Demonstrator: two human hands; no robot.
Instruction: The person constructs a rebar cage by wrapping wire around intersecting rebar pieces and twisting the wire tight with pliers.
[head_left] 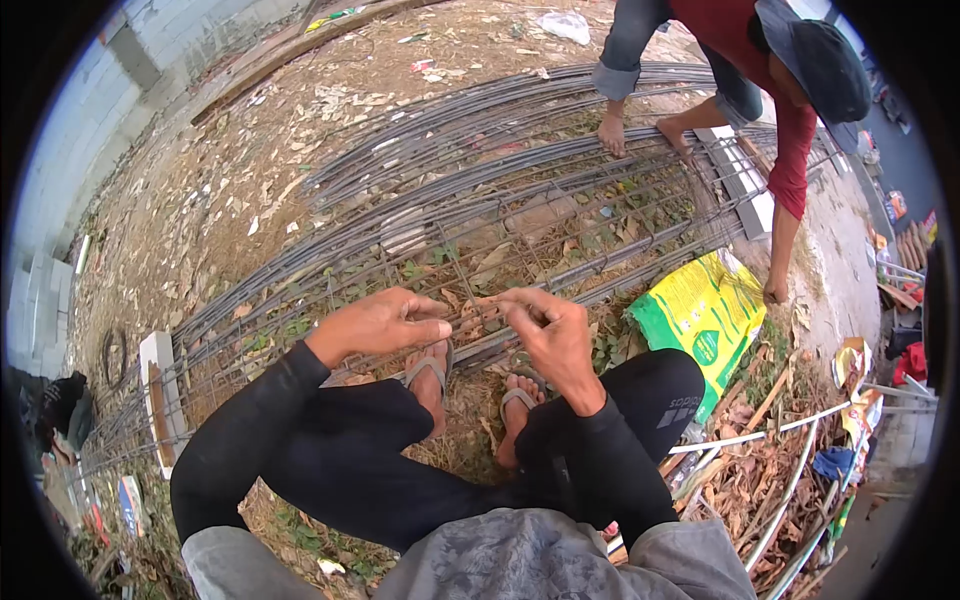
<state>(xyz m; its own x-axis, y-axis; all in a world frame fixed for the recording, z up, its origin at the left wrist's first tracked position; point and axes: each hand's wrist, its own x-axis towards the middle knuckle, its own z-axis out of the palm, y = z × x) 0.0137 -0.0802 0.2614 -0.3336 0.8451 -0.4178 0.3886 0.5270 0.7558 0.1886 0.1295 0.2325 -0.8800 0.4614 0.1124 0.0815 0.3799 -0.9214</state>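
Steel bars (pixel 460 190) span the ground (pixel 220 200) toward its far right corner; above, my left hand (pixel 375 325) gapes, my right hand (pixel 553 340) curls, on what I can't tell. Fine fingerwork, I'd judge; the next move calls for steadiness.

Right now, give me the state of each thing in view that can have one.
Left hand, half-curled, thumb apart from fingers.
Right hand, fingers bent; hold unclear.
Steel rebar, lying lengthwise in bundles and rows.
Flip-flops, worn.
Yellow-green sack, flattened, print up.
Co-worker's hand, lowered by the sack's edge; contact unclear.
Jeans, cuffs rolled up.
Blue hat, worn.
Plastic bag, crumpled.
Wooden plank, lying down.
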